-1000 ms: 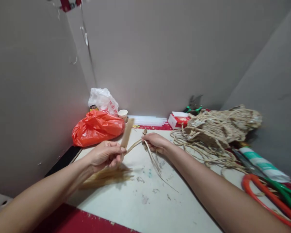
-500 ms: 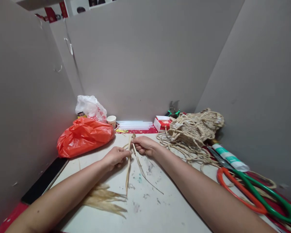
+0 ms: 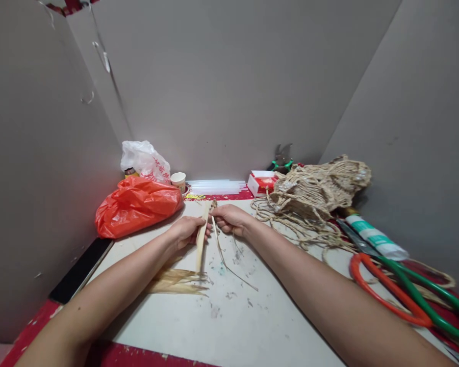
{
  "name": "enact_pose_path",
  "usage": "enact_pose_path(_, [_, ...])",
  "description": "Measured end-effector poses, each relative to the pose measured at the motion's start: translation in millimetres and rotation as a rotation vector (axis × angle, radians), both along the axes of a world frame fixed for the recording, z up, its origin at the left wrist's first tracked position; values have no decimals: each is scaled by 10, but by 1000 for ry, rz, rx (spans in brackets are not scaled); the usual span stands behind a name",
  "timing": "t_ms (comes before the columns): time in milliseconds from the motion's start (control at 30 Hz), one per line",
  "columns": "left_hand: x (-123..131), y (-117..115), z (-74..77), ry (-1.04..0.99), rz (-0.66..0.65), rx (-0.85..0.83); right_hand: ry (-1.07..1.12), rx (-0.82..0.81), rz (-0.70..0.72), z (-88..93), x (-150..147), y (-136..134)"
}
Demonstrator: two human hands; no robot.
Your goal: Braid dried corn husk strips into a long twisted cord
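The left hand (image 3: 188, 232) has closed in on the right hand (image 3: 231, 219), and the pale strip (image 3: 201, 251) has turned its broad face up, bringing it beside the knotted cord (image 3: 213, 204). Left fingers pinch the strip, right fingers the cord, above the worktop (image 3: 252, 323); room opens toward its red near edge (image 3: 145, 355), right of the loose strips (image 3: 176, 284).

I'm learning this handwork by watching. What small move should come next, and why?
Perhaps lay the pale strip held in the left hand against the small brown piece at the right hand. The hands are close together, both pinching, and thin strands trail from the right hand's grip, so little travel seems needed.
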State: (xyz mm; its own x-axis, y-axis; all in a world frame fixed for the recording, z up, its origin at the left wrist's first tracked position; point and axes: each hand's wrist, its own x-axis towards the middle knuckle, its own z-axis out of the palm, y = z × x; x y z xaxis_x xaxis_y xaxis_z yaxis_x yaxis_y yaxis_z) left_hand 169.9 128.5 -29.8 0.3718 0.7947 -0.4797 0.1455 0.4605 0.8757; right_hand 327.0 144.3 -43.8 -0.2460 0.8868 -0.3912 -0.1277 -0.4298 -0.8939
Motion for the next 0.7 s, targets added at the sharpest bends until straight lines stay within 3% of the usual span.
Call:
enact_pose_path(167, [12, -80, -28, -12, -40, 70, 9, 9, -17, 0, 3, 2])
enact_pose_path(433, [-36, 7, 10, 45, -164, 46, 19, 21, 10, -5, 20, 16])
enact_pose_path(700, [15, 135, -4, -17, 100, 117, 20, 39, 9, -1, 13, -4])
